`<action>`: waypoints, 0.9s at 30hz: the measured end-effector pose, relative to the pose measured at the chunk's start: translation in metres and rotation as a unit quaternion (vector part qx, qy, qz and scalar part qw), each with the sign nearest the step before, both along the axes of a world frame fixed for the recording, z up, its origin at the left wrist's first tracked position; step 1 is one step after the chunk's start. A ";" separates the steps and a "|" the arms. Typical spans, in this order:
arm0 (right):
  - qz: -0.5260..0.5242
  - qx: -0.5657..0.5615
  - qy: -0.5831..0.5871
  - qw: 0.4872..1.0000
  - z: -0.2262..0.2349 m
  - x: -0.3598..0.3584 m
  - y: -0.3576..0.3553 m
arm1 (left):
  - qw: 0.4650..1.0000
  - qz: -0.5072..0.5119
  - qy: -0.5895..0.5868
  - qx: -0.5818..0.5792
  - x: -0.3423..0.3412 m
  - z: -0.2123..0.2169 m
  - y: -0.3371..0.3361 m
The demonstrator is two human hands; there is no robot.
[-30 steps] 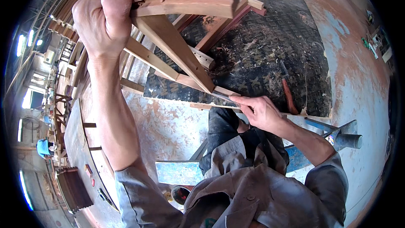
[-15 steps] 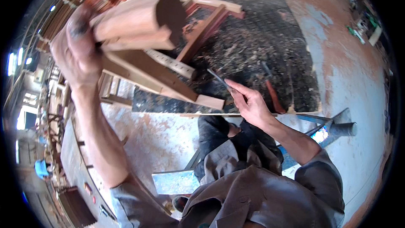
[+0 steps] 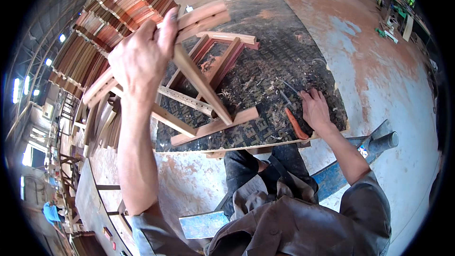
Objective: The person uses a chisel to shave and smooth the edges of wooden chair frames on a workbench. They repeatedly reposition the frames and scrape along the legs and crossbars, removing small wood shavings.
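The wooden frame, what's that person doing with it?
The left hand holds the wooden frame by its top bar, its lower bar over the black board. The right hand is low over the board, at one end of a thin tool; whether it holds it is hard to tell. An orange-handled tool lies close by.

Two hands (image 3: pixel 140 59), one tabletop (image 3: pixel 284 33) before me
From here I count one wooden frame (image 3: pixel 213 127) with two struts (image 3: pixel 204 86), one drilled wooden strip (image 3: pixel 186 100), one red-handled tool (image 3: pixel 294 124), one slim metal tool (image 3: pixel 291 87).
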State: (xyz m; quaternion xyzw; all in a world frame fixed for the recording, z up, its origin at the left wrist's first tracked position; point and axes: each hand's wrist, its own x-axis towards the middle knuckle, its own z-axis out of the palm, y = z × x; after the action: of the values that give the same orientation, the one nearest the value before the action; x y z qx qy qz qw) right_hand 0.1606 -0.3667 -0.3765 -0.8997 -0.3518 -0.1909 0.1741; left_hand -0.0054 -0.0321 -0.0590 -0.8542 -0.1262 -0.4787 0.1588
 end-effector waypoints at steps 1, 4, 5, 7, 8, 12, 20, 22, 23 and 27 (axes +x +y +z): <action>-0.015 0.016 0.006 1.000 0.013 -0.013 0.004 | 1.000 0.020 -0.002 0.005 0.008 -0.002 -0.008; 0.029 0.051 0.041 0.997 0.042 -0.058 0.002 | 0.996 0.072 0.033 0.051 0.024 0.005 -0.039; 0.049 0.040 0.053 0.997 0.033 -0.069 0.003 | 0.994 0.085 0.064 0.013 0.029 0.008 -0.047; 0.066 -0.010 0.020 0.998 0.019 -0.083 0.007 | 0.985 0.108 0.125 -0.058 0.038 0.019 -0.061; 0.059 -0.016 0.036 0.997 0.014 -0.083 0.008 | 0.980 0.096 0.159 -0.064 0.042 0.024 -0.063; 0.034 0.006 0.151 0.988 0.002 -0.084 0.011 | 0.938 0.004 0.324 -0.124 0.041 0.042 -0.053; 0.139 0.216 0.308 0.916 0.033 -0.097 0.040 | 0.889 -0.083 0.380 -0.243 0.009 0.058 -0.015; 0.133 0.222 0.375 0.890 0.039 -0.098 0.060 | 0.895 -0.085 0.365 -0.241 0.013 0.055 -0.012; 0.124 0.196 0.336 0.913 0.044 -0.100 0.062 | 0.896 -0.092 0.361 -0.241 0.017 0.054 -0.009; 0.141 0.205 0.311 0.917 0.049 -0.104 0.066 | 0.915 -0.072 0.341 -0.206 0.022 0.050 0.004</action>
State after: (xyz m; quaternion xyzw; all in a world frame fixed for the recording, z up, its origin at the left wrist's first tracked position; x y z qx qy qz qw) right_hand 0.0564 -0.3009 -0.3273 -0.7991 -0.3563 0.0568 0.4808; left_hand 0.0166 -0.0285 -0.0089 -0.9861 -0.0979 -0.1323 -0.0222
